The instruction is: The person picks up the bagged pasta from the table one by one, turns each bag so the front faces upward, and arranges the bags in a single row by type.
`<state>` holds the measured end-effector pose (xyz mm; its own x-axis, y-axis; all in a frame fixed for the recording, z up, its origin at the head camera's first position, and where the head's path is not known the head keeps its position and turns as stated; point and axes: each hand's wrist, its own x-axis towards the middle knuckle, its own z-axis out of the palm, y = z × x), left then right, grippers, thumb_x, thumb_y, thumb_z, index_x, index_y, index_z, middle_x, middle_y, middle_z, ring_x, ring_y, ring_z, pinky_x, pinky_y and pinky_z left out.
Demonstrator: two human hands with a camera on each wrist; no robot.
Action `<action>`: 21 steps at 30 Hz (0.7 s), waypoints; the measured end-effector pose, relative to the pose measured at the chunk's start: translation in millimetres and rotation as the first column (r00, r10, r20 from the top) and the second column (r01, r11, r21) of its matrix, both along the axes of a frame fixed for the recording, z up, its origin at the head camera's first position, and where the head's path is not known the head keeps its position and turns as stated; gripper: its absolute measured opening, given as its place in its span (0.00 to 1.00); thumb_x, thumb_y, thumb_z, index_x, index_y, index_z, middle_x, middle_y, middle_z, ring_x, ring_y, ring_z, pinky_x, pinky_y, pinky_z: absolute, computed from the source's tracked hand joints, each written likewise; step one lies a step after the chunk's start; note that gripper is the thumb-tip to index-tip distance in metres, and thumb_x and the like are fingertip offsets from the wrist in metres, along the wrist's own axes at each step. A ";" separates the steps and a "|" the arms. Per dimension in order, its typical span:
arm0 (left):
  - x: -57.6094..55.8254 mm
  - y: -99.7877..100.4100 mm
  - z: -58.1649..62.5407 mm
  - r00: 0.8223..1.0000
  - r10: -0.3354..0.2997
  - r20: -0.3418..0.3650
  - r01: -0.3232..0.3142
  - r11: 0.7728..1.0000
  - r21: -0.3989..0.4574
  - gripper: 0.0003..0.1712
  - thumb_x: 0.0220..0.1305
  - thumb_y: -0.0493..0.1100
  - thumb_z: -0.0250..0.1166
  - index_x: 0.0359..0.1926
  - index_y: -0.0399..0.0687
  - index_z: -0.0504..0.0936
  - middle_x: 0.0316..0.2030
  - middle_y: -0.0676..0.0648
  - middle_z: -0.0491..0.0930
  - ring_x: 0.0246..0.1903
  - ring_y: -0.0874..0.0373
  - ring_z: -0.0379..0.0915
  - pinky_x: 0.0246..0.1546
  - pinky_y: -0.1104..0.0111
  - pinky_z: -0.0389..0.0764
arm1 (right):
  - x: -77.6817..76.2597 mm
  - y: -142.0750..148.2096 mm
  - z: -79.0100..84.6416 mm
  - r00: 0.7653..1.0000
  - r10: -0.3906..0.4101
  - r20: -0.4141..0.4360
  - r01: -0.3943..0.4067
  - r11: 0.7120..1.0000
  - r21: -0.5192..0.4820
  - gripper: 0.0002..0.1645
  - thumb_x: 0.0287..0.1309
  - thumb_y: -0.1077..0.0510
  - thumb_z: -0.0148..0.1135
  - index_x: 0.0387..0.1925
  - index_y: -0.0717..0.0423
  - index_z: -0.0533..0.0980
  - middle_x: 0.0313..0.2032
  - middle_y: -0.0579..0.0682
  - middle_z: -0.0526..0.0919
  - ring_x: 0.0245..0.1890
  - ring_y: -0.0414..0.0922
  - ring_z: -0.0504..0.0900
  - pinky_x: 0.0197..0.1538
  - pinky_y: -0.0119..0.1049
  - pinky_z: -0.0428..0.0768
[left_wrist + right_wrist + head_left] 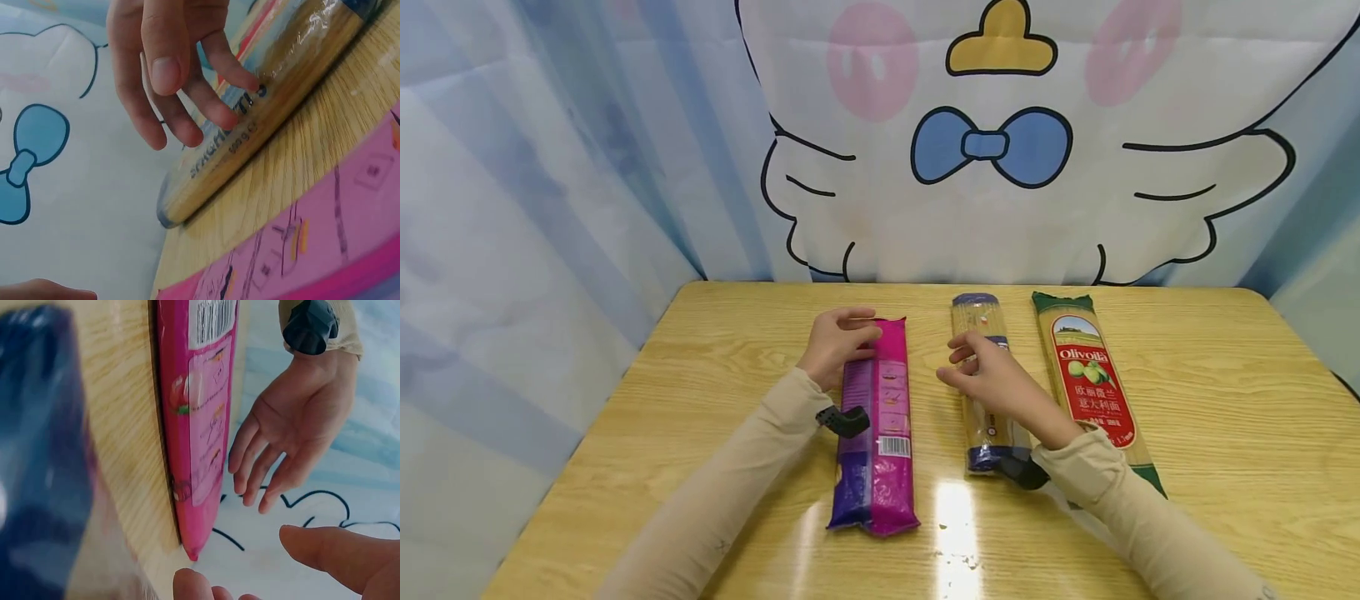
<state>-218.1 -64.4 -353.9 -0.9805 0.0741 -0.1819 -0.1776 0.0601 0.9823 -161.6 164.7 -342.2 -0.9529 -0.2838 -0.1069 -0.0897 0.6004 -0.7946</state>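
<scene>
A long pink and purple packet [892, 492] lies on the table at centre left. My left hand [837, 346] hovers at its far end with fingers loosely bent; nothing is gripped. A clear packet of spaghetti [979, 417] with blue ends lies to the right of it. My right hand [996, 379] is over this spaghetti, fingers spread and loosely curved, holding nothing. In the left wrist view the right hand [172, 59] shows a gap between thumb and fingers. The right wrist view shows the left hand [297, 425] with relaxed fingers beside the pink packet [197, 425].
A red and green Olivoilà pasta packet [1086, 379] lies slanted on the right, partly behind the right forearm. The wooden table [1225, 400] ends at a cartoon curtain [985, 225] along the back. Each wrist carries a small black camera [844, 422].
</scene>
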 end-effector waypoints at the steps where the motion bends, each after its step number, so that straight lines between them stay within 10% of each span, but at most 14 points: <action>1: -0.2 -2.2 -0.7 1.000 0.005 -0.001 -0.005 1.000 -0.005 0.24 0.63 0.32 0.66 0.61 0.36 0.77 0.57 0.34 0.78 0.53 0.43 0.79 0.51 0.57 0.85 | -0.2 -1.5 -0.7 1.000 0.006 0.007 -0.006 1.000 -0.008 0.30 0.69 0.55 0.60 0.64 0.69 0.65 0.56 0.67 0.75 0.53 0.58 0.79 0.47 0.43 0.85; 21: 1.4 -36.0 -19.2 0.998 0.045 0.032 -0.043 0.997 -0.070 0.26 0.63 0.30 0.66 0.62 0.34 0.75 0.57 0.32 0.75 0.53 0.39 0.78 0.55 0.54 0.82 | 3.8 -39.0 -17.0 0.991 0.062 0.117 -0.047 0.991 -0.127 0.34 0.66 0.59 0.61 0.66 0.70 0.60 0.54 0.66 0.77 0.42 0.52 0.85 0.39 0.41 0.87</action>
